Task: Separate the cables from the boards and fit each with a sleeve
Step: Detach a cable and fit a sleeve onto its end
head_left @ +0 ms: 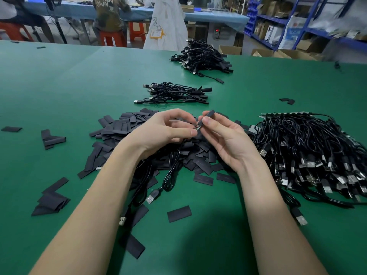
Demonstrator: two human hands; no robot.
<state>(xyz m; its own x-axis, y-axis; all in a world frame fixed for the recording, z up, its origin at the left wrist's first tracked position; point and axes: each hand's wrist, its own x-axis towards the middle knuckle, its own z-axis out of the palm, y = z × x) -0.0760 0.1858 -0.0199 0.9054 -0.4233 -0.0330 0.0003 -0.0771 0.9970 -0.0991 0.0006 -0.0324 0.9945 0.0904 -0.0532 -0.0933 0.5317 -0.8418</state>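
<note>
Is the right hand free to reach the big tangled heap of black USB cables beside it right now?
Probably not yet: the right hand pinches a flat black sleeve. The cable heap lies close on that side, with nothing between them.

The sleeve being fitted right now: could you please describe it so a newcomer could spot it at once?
Start at the green table and find the heap of flat black sleeves at its middle. Above that heap, the right hand pinches one black sleeve against a cable end held by the left hand. It alone is lifted off the table and tilted upward.
</note>
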